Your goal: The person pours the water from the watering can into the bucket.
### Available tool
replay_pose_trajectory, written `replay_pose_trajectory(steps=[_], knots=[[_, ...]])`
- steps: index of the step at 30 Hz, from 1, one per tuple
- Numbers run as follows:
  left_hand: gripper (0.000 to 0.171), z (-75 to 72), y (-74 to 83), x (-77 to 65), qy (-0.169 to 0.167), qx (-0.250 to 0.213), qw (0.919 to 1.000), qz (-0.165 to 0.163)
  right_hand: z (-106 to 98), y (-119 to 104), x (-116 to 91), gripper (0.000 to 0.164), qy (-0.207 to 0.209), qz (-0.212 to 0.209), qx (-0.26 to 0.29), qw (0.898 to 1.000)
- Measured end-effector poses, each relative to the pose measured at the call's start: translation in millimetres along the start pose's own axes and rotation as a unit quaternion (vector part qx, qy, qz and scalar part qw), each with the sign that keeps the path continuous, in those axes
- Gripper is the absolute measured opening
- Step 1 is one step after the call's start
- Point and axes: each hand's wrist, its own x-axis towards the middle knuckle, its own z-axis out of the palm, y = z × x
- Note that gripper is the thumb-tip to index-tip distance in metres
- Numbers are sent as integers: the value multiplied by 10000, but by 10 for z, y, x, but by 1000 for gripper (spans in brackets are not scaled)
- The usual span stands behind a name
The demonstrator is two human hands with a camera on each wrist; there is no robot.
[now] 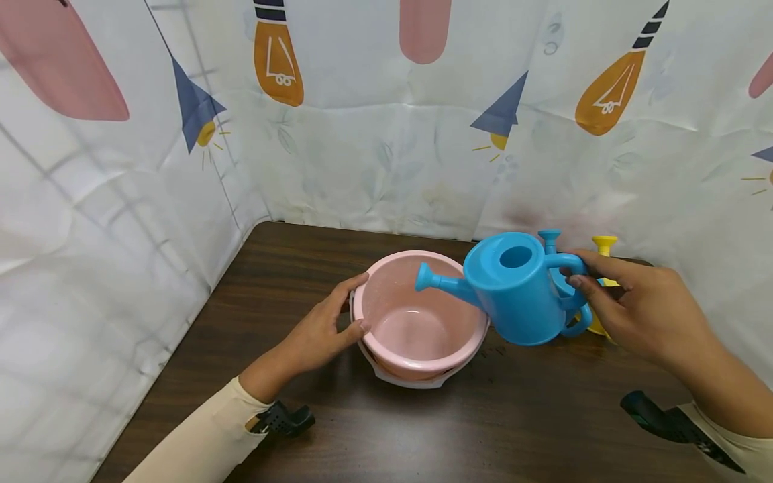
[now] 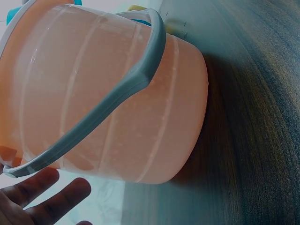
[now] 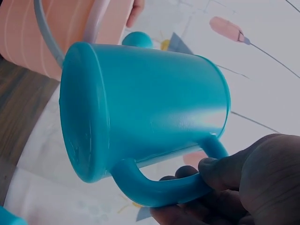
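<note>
A blue toy watering can [image 1: 522,295] hangs tilted in the air, its spout over the right side of a pink bucket [image 1: 417,362]. My right hand [image 1: 643,302] grips the can by its handle, the fingers curled round it, as the right wrist view [image 3: 225,187] also shows. At the bucket's left rim, my left hand [image 1: 323,329] touches with thumb and forefinger. In the left wrist view, its other fingers [image 2: 61,201] stretch out below the bucket's grey handle [image 2: 108,103]. The bucket's inside bottom shows bare in the head view.
Behind the held can stand a second blue watering can [image 1: 549,238] and a yellow one [image 1: 604,245], both partly hidden. The dark wooden table [image 1: 471,429] meets a patterned white curtain [image 1: 374,168] at the back and left.
</note>
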Motion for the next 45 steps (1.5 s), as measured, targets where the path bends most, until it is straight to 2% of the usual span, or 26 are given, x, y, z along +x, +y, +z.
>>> replay_pose_trajectory(steps=[21, 45], knots=[[76, -7, -5, -4, -14, 7, 10000, -55, -40, -51, 61, 46, -6, -282, -254, 9993], [74, 9, -24, -2, -12, -105, 9999, -53, -46, -107, 148, 52, -42, -329, -235, 9992]])
